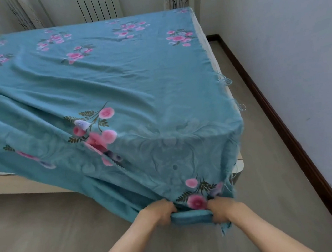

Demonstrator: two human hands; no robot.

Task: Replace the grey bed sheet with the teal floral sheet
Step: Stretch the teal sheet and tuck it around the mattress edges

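Observation:
The teal floral sheet (116,76) lies spread over the bed, wrinkled on the near left and draped over the near right corner. My left hand (158,212) and my right hand (221,208) grip its bunched lower edge side by side below that corner, close to the floor. A folded strip of the cloth stretches between the two fists. The sheet's frayed right edge runs along the mattress side (206,42). No grey sheet is in view.
The pale wooden bed frame (26,186) shows at the lower left and at the right corner. A white wall with a dark baseboard (281,119) runs close along the bed's right side. A radiator (98,5) and curtains stand behind the bed. Light floor lies around me.

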